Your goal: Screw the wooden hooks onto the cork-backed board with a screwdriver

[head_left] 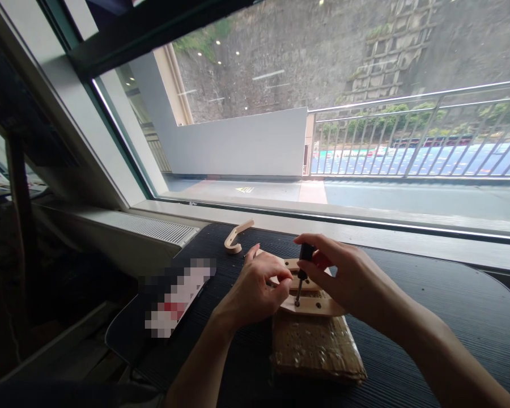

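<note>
A brown cardboard block (317,345), wrapped in clear, wrinkled tape, lies on the dark, fine-grained worktop (408,272). Across the block's far end rests a pale wooden piece (308,306) with dark holes, and just behind it, at that same far end of the block, are more wooden pieces (315,285) (partly covered by the hands, so their exact number is hard to tell).

Over the block's far end, the right hand (342,263) is closed around the black handle of a screwdriver (305,258), thumb and fingers on opposite sides. The screwdriver stands nearly upright, its tip at the left hole of the nearest wooden piece. The left hand (263,289), at the block's far left corner, has its fingers curled in by that piece's left end; I cannot tell whether they grip it.

Well beyond the block and to its left lies a loose wooden hook (233,238). Left of the block is a pixelated pale object (181,297); far beyond the block is a window (259,85).
</note>
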Demonstrator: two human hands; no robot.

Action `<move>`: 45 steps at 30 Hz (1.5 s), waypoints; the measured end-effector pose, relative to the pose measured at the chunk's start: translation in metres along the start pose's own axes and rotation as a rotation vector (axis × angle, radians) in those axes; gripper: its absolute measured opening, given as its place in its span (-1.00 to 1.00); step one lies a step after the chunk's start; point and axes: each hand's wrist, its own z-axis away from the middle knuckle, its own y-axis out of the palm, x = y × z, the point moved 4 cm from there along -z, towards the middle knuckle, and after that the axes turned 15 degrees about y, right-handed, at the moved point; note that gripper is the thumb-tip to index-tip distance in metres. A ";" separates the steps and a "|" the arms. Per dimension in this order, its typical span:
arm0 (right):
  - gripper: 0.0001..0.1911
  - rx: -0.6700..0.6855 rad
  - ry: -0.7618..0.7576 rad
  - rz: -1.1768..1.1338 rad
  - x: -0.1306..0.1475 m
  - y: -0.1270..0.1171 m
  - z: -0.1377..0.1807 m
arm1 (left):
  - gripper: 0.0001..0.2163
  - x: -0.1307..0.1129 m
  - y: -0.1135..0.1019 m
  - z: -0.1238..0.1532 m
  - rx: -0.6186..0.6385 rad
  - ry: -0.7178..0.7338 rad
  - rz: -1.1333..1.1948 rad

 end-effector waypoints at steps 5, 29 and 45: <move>-0.59 0.064 0.014 -0.051 0.001 -0.002 0.002 | -0.88 -0.001 -0.001 0.000 0.028 0.025 -0.001; -0.64 0.105 0.033 -0.097 -0.001 -0.006 0.005 | -0.91 -0.032 -0.003 0.005 0.093 -0.040 -0.195; -0.63 0.133 -0.032 -0.106 -0.003 -0.006 0.004 | -0.88 -0.042 0.009 0.002 0.226 -0.192 -0.341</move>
